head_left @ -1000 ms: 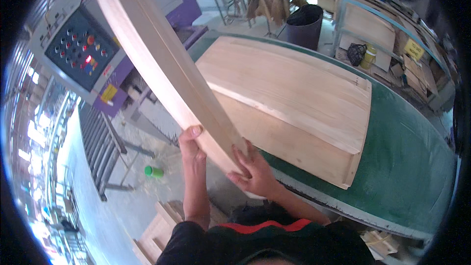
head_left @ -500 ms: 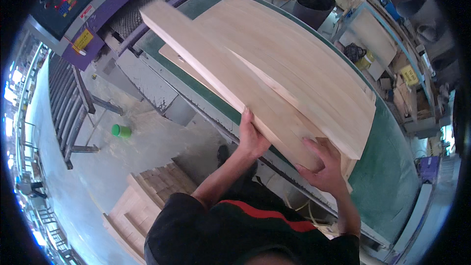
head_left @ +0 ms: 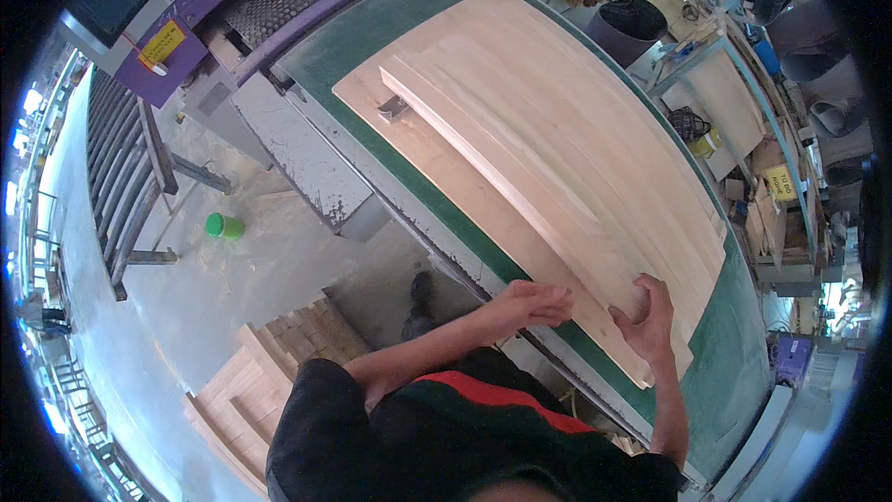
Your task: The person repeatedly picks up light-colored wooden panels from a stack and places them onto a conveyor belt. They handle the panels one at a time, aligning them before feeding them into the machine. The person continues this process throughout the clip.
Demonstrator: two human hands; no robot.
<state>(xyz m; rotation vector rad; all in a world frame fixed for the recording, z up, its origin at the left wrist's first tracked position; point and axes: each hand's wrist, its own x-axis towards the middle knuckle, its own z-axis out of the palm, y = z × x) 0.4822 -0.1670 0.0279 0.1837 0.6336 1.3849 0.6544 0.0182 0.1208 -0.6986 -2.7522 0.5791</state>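
Observation:
A long pale wooden plank (head_left: pixel 502 163) lies on top of flat wooden panels (head_left: pixel 557 74), slanting from upper left toward me. My right hand (head_left: pixel 649 321) is on its near end, thumb and fingers curved around the corner. Off the plank, my left hand (head_left: pixel 528 307) hovers by the front edge of the green table (head_left: pixel 734 381), its fingers stretched out loosely together and holding nothing. A small shiny metal piece (head_left: pixel 394 109) sits on the panel beside the plank's far end; its kind is unclear.
A purple machine (head_left: pixel 209 0) with a mesh belt adjoins the table's far left end. On the floor stand a roller rack (head_left: pixel 125 177), a green container (head_left: pixel 224 226) and stacked wooden pieces (head_left: pixel 269 381). A dark bin (head_left: pixel 628 30) and a cluttered shelf (head_left: pixel 734 84) are beyond the table.
The plank has come down from a raised, tilted position onto the panels. My left hand has let go of its edge, while my right hand remains at the near end. The view has shifted slightly.

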